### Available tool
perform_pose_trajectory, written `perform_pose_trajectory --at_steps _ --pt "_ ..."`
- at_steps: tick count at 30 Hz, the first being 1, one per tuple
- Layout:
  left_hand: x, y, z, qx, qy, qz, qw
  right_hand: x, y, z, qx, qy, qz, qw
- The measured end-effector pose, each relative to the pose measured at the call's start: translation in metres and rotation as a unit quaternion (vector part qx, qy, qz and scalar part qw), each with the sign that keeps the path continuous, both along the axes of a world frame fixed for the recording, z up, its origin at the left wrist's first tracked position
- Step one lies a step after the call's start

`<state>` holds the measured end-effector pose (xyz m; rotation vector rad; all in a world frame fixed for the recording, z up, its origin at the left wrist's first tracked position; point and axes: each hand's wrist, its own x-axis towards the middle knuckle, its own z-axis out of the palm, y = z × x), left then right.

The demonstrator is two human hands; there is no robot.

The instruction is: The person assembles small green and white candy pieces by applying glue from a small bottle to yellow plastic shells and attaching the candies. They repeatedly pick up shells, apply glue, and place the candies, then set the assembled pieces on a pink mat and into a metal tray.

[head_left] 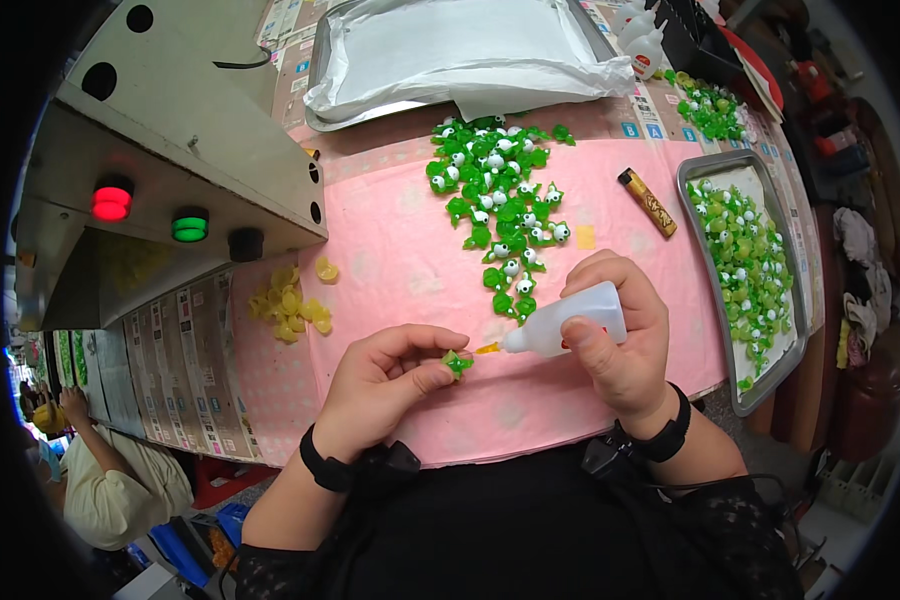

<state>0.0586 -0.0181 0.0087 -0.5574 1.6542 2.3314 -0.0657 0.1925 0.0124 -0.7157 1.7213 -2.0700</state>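
Observation:
Between the thumb and fingers of my left hand (388,382) is a small green plastic piece (457,364). My right hand (625,335) grips a white squeeze bottle (570,322), tipped sideways. Its narrow orange tip (487,348) points left and sits just beside the green piece; whether they touch I cannot tell. Beyond my hands lies a loose pile of green pieces with white eyeball-like balls (500,190). Several yellow translucent cup-shaped pieces (288,302) lie to the left of my left hand.
A paper-lined metal tray (315,100) stands at the back. On the right, another tray (796,345) holds many green pieces. A dark-and-gold lighter (648,202) lies between pile and tray. A metal machine (185,130) with red and green lights fills the left. Another person (120,480) is at far left.

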Motion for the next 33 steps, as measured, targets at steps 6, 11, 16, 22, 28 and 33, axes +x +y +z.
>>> perform_pose_trajectory --at_steps 6,11,16,22,28,33 --pt "-0.0002 -0.0007 0.0007 -0.004 0.004 -0.007 1.0 0.0005 -0.0005 -0.0015 0.003 0.0 0.004 1.0" --pt "-0.0005 -0.0005 0.002 -0.007 -0.003 -0.009 1.0 0.0004 -0.001 -0.0019 0.008 0.007 0.003 1.0" --pt "-0.0009 -0.0005 0.0019 -0.008 -0.002 -0.011 1.0 0.0003 -0.0016 -0.0024 0.01 0.013 0.0 1.0" --pt "-0.0005 -0.0005 0.0014 -0.002 0.003 -0.008 1.0 0.0006 -0.0024 -0.0025 0.011 0.01 -0.001 1.0" --pt "-0.001 0.0001 0.0017 -0.003 0.001 -0.007 1.0 0.0002 -0.0025 -0.0031 0.018 0.014 -0.001 1.0" --pt "-0.0009 -0.0001 0.0011 -0.002 0.002 -0.008 1.0 0.0 -0.002 -0.0037 0.022 0.018 -0.002 1.0"
